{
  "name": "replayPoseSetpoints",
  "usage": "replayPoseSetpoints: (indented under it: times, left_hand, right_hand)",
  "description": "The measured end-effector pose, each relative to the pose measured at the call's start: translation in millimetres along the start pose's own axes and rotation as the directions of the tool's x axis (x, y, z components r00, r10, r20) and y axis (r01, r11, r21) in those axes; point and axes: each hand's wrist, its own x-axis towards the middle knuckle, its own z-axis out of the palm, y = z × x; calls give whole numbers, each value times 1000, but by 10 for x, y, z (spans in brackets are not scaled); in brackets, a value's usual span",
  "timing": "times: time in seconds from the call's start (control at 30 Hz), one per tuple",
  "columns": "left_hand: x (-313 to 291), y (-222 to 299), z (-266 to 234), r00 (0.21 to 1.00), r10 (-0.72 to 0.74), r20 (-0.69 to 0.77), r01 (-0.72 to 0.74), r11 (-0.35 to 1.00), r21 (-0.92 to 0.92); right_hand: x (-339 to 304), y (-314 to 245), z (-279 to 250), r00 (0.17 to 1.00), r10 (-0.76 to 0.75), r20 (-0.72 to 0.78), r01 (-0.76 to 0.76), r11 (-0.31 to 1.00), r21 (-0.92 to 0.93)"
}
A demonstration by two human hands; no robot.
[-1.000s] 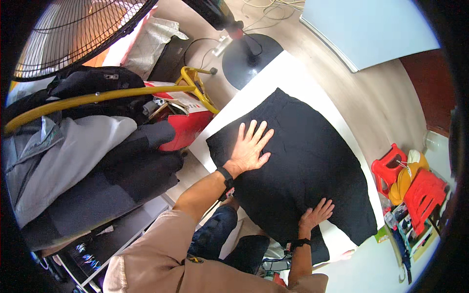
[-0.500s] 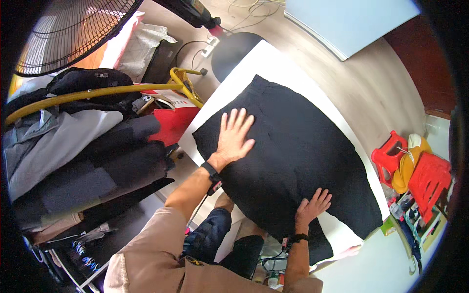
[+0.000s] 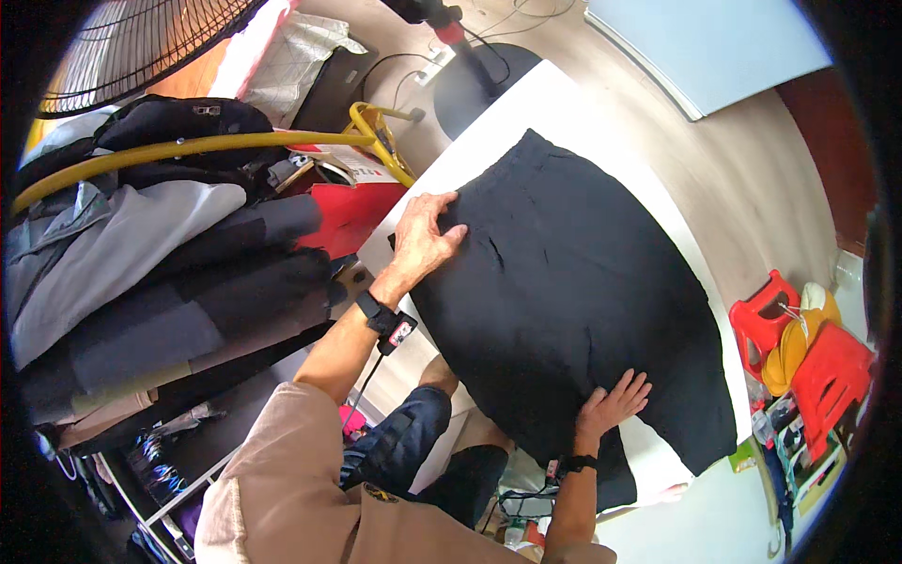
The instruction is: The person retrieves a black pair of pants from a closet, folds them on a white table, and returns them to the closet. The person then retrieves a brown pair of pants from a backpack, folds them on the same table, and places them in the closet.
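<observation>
A pair of black shorts (image 3: 564, 273) lies spread on a white table (image 3: 601, 122), its waist toward the far left and its legs toward the near right. On the waist's left corner rests my left hand (image 3: 427, 240), its fingers bent onto the cloth and the thumb held apart from them. My right hand (image 3: 611, 409) lies flat on the cloth beside the gap between the legs, fingers stretched out. Small creases show near the waist and by the right hand. The nearer leg is partly hidden behind my right forearm and wrist.
On the left, a yellow metal bar (image 3: 197, 146) runs above piled dark clothes (image 3: 160, 291). A fan (image 3: 141, 56) stands at the far left. Red plastic stools (image 3: 832, 385) and a box of odds and ends (image 3: 799, 432) are at the right. A pale panel (image 3: 705, 47) is at the far right.
My left hand has slid left to the edge of the waist, its fingers now bent instead of spread. My right hand stays flat by the leg gap. The view has shifted slightly.
</observation>
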Motion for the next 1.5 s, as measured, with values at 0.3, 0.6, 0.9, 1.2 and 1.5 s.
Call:
replayPoseSetpoints:
  times: [0.3,0.6,0.9,1.2,1.5]
  left_hand:
    - [92,-113,-32,900,-104,423,290,867,-405]
    - [259,-240,-258,787,-85,611,545,559,-625]
    - [389,-279,-281,802,-14,597,509,539,-671]
    - [521,-475,-395,633,100,768,513,689,-513]
    - [412,-546,-186,806,-97,583,390,829,-400]
  right_hand:
    - [8,-46,-18,999,-22,-41,22,1000,0]
    - [1,-32,13,997,-23,-69,22,1000,-11]
    - [10,-44,15,999,-14,-50,14,1000,-4]
    - [19,-44,-45,999,-18,-39,18,1000,1]
    - [-1,-23,21,999,-35,-41,36,999,16]
